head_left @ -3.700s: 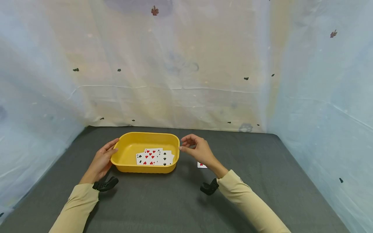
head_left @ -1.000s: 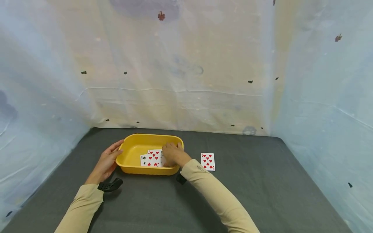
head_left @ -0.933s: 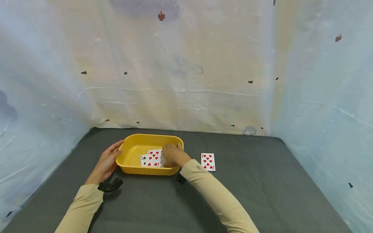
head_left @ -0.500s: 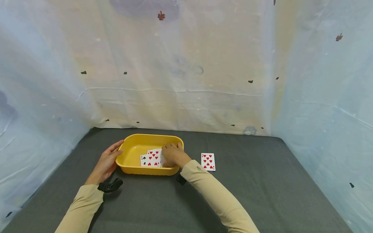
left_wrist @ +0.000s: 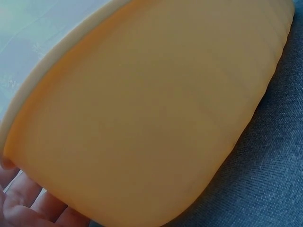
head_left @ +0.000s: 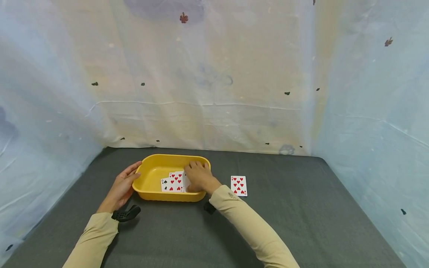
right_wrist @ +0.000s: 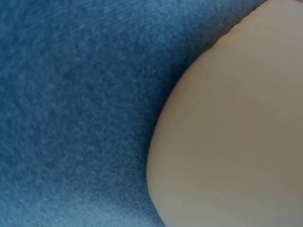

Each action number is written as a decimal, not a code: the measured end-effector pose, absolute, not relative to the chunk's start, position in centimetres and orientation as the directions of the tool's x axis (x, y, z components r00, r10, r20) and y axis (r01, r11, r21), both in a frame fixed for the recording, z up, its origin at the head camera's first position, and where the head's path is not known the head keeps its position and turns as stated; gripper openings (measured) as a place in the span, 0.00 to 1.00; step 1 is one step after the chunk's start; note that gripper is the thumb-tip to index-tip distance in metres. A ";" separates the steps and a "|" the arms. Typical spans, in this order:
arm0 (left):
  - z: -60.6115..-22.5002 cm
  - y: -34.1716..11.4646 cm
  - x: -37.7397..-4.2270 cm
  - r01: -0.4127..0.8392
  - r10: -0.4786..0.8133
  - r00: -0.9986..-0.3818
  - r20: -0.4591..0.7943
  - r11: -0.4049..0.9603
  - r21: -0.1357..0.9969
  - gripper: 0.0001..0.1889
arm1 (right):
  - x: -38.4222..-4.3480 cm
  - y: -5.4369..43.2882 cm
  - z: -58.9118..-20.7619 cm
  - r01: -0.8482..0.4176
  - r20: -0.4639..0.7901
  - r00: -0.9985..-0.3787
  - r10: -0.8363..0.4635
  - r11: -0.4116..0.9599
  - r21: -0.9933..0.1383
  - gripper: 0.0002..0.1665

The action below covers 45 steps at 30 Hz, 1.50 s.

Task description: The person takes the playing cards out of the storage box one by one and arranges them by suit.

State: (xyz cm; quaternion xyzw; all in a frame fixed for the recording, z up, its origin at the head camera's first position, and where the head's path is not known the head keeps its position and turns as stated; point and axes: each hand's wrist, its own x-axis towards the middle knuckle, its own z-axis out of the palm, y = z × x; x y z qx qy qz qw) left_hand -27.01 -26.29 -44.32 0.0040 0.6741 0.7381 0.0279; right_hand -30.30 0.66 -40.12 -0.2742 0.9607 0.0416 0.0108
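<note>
Cards [head_left: 175, 182] lie face-up toward six o'clock in the tub [head_left: 151, 175]; my left grip [head_left: 121, 186] pinches it at nine, best held steady. Whether my right grip [head_left: 199, 177], inside at three, holds one, I cannot tell. Outside, at three, lies an eight [head_left: 239, 186].

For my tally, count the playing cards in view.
4 visible: a black six, a seven of hearts and a partly covered card in the yellow tray, plus an eight of hearts on the table. More may be hidden under the right hand.
</note>
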 end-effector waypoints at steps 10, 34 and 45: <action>-44.4 -26.3 -27.0 -0.036 0.053 -0.998 -0.031 -0.103 0.994 0.30 | -30.2 1.4 -40.1 -0.566 0.065 -0.824 -0.562 0.819 -0.095 0.38; -44.3 -26.4 -27.0 -0.041 0.055 -0.998 -0.035 -0.105 0.994 0.30 | -30.9 4.3 -39.5 -0.735 0.253 -0.659 -0.708 0.535 -0.417 0.25; -44.2 -26.3 -27.0 -0.054 0.056 -0.997 -0.048 -0.115 0.992 0.30 | -30.8 4.7 -39.7 -0.699 0.268 -0.684 -0.678 0.506 -0.505 0.24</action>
